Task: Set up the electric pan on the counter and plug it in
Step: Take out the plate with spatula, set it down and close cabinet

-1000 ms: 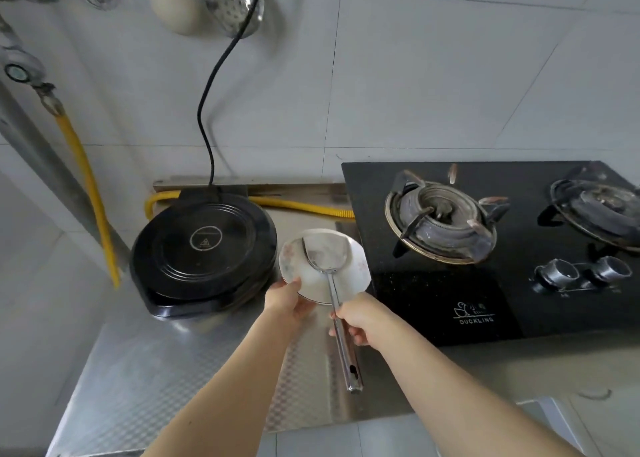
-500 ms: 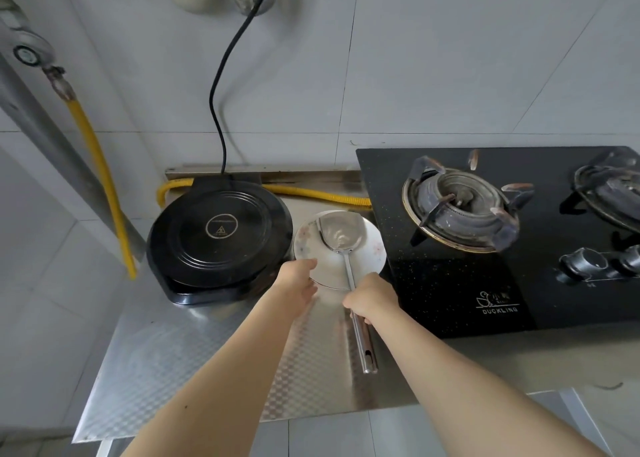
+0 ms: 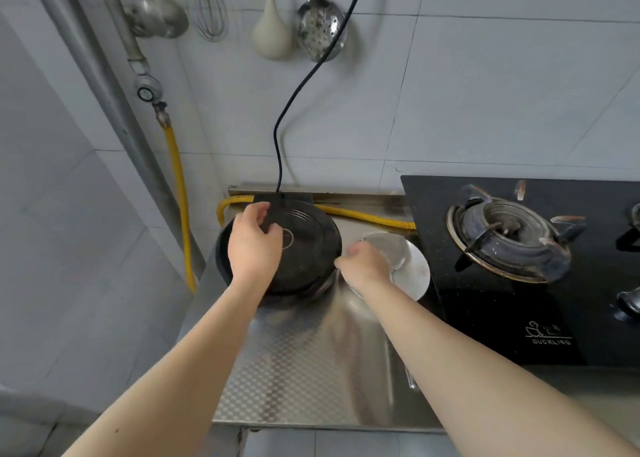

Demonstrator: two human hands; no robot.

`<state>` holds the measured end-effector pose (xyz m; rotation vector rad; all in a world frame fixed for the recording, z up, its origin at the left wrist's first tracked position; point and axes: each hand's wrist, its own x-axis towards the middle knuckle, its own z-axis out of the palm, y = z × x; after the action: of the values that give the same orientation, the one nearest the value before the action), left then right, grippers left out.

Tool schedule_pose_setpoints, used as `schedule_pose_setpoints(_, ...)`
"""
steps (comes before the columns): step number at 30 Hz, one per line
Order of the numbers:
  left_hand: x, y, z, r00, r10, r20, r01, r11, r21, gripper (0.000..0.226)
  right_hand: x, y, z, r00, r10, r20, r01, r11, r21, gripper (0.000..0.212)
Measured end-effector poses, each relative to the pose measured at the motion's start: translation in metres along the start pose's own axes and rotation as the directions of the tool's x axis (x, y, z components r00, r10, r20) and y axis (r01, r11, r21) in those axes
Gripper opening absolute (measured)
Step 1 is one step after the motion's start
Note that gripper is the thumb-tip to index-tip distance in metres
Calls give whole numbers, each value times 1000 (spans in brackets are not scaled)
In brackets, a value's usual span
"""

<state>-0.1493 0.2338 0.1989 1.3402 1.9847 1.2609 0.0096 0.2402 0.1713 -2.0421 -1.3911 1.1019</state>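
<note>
- The round black electric pan (image 3: 308, 252) is pictured on the patterned stainless-steel worktop (image 3: 294, 370), directly under the left hand (image 3: 254, 245) and just left of the right hand (image 3: 367, 264).
- The left hand is laid over the lid's left half, fingers bent toward the far rim. Whether anything is gripped cannot be told.
- The right hand, blurred, is held at the pan's right rim with fingers curled. A grip on the rim cannot be confirmed.
- Beyond the left hand, the thin black power cord (image 3: 287, 110) is shown leaving the pan's far side and climbing the tiled wall out of view. Its plug is not seen.
- No long axis is offered by the round pan, so the far-side cord outlet is judged the bearing that matters. The left hand is the nearer to it.
- Just right of the right hand, a round white plate (image 3: 417, 276) carrying a steel spatula (image 3: 391, 249) is seen, with the black glass gas hob (image 3: 485, 318) beyond.
</note>
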Motion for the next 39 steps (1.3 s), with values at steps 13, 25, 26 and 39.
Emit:
schedule_pose_setpoints(13,51,-108,-39,807,-495,323,556,821,-131,91,19,-10,50,988,-62,144,85,983,-164,100)
schedule_pose_setpoints(25,48,-117,-22,795,-501,343,561,822,-100,109,32,-7,40,963,-100,249,150,970,-191,104)
schedule_pose_setpoints(26,47,-116,-21,797,-500,339,559,823,-101,108,33,-6,38,961,-103,256,153,971,-186,104)
schedule_pose_setpoints(39,56,-110,-19,801,-518,301,549,835,-24,99,43,-2,34,945,-140,296,210,953,-219,109)
